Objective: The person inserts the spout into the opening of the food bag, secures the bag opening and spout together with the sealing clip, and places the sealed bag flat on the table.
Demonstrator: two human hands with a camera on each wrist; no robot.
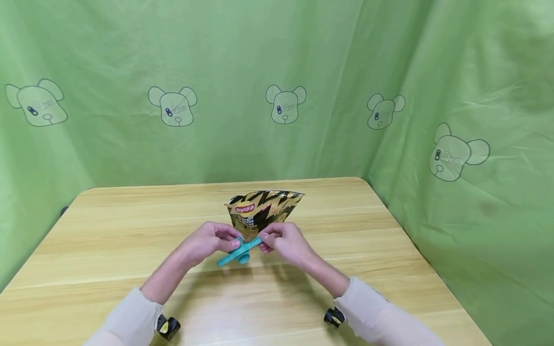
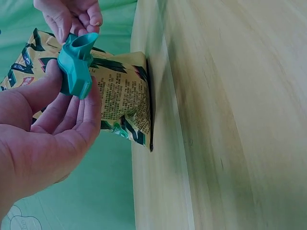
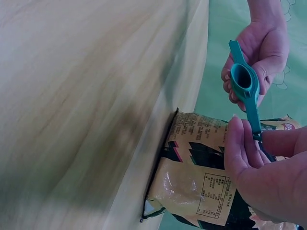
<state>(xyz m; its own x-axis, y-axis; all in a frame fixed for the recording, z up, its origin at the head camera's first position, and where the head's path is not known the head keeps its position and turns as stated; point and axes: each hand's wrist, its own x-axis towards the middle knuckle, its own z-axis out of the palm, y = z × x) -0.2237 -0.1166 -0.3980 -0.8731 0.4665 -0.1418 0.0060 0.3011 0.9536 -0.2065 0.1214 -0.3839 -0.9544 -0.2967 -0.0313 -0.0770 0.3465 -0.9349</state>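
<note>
A teal plastic bag clip (image 1: 245,248) with a round, hollow spout spans the space between both hands, just in front of a gold-and-black Lay's chip bag (image 1: 264,206). My left hand (image 1: 210,243) pinches the clip near its middle, thumb on the near side. The thumb and fingers of my right hand (image 1: 287,242) pinch its narrow right end. From the left wrist view, the spout opening of the clip (image 2: 76,67) shows above the left fingertips. In the right wrist view the clip's long arm overlaps the chip bag (image 3: 192,158). Part of the bag is hidden behind the hands.
The wooden table (image 1: 130,230) extends around the bag, with rounded far corners. A green curtain (image 1: 233,57) printed with bear heads hangs behind the table and along its sides. Black wrist cameras (image 1: 168,327) sit beneath the light sleeves.
</note>
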